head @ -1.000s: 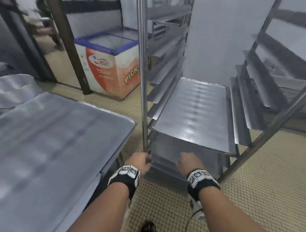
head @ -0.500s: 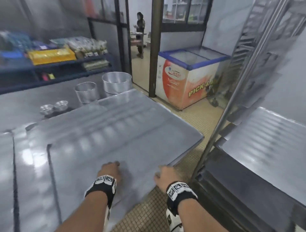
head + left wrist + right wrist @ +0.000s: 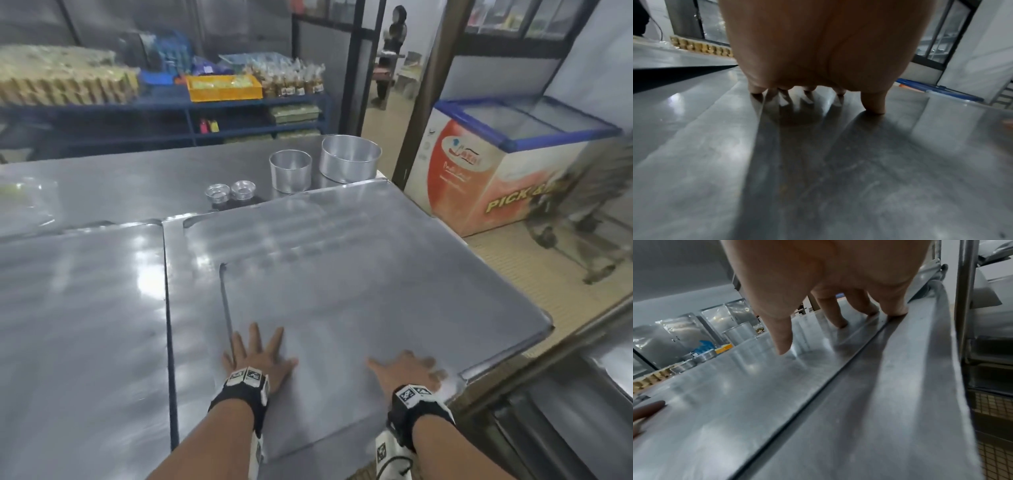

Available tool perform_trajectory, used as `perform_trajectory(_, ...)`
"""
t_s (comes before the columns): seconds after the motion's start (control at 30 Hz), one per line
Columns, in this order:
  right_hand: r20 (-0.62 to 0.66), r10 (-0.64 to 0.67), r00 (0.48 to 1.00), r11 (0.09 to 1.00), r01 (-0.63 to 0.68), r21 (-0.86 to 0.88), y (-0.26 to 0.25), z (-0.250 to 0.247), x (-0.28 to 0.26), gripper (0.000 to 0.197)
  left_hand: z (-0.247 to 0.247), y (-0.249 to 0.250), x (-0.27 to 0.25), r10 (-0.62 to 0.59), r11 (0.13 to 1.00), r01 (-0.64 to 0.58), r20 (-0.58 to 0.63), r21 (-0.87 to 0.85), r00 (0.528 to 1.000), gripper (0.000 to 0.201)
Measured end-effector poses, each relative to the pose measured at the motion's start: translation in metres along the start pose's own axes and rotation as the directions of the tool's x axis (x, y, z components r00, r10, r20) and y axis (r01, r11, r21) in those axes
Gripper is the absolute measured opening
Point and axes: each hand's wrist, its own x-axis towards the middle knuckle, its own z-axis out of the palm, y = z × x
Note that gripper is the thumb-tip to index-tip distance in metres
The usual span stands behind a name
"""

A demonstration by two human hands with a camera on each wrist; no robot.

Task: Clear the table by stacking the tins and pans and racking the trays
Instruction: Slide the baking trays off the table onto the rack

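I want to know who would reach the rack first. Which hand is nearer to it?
Right. The right hand lies at the tray's edge beside the rack; the left hand lies flat farther in.

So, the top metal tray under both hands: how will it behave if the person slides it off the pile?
The top tray looks like thin, stiff sheet metal, so it probably stays flat. Its shiny surface lies on another tray, so it likely slides easily. Both the left hand and right hand press flat; being wide, it may tip once past the edge.

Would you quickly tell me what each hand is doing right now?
Left hand: open, fingers spread flat on the top tray.
Right hand: open, fingers resting on the same tray.
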Motion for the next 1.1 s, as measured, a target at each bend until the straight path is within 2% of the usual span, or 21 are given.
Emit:
perform_trajectory(0.13, -0.035, 0.043, 0.998, 0.999, -0.042, 0.022, -0.010, -0.002, 0.004, 0.106, -0.007, -0.001, 0.001, -0.004, 1.000, 0.004, -0.001, -0.031, 1.000, 0.081)
perform_trajectory(0.3, -0.026, -0.041, 0.999, 0.998, 0.039, -0.058, -0.021, 0.002, 0.027, 0.120, -0.014, -0.009, -0.003, 0.011, 0.996, -0.014, -0.032, -0.084, 0.999, 0.083)
perform_trajectory(0.43, -0.046, -0.122, 0.992, 0.989, 0.117, -0.090, -0.030, -0.002, 0.036, 0.111, -0.015, -0.011, -0.007, -0.036, 0.990, 0.027, -0.064, -0.135, 0.997, 0.083)
perform_trajectory(0.5, -0.048, -0.160, 0.986, 0.981, 0.153, -0.120, -0.033, -0.005, 0.038, 0.112, -0.014, -0.009, -0.006, -0.111, 0.977, 0.088, -0.106, -0.195, 0.988, 0.081)
perform_trajectory(0.57, -0.047, -0.192, 0.980, 0.974, 0.184, -0.132, -0.036, -0.007, 0.041, 0.116, -0.015, -0.002, -0.009, -0.271, 0.941, 0.215, -0.199, -0.262, 0.942, 0.073)
perform_trajectory(0.63, -0.049, -0.235, 0.971, 0.964, 0.226, -0.141, -0.038, -0.009, 0.045, 0.118, -0.017, 0.005, -0.013, -0.484, 0.813, 0.339, -0.225, -0.474, 0.846, 0.060)
perform_trajectory(0.7, -0.039, -0.279, 0.959, 0.950, 0.270, -0.155, -0.038, -0.012, 0.050, 0.118, -0.019, 0.008, -0.017, -0.623, 0.653, 0.399, -0.157, -0.644, 0.766, 0.049)
perform_trajectory(0.8, -0.017, -0.321, 0.947, 0.932, 0.312, -0.182, -0.036, -0.017, 0.058, 0.111, -0.021, 0.004, -0.020, -0.691, 0.551, 0.484, -0.046, -0.680, 0.721, 0.035)
perform_trajectory(0.93, -0.010, -0.349, 0.937, 0.924, 0.342, -0.174, -0.031, -0.020, 0.068, 0.103, -0.029, 0.003, -0.023, -0.649, 0.621, 0.520, -0.014, -0.587, 0.760, 0.021)
perform_trajectory(1.1, 0.025, -0.373, 0.928, 0.919, 0.373, -0.129, -0.031, -0.028, 0.075, 0.105, -0.033, 0.004, -0.027, -0.620, 0.653, 0.502, -0.019, -0.568, 0.784, 0.022)
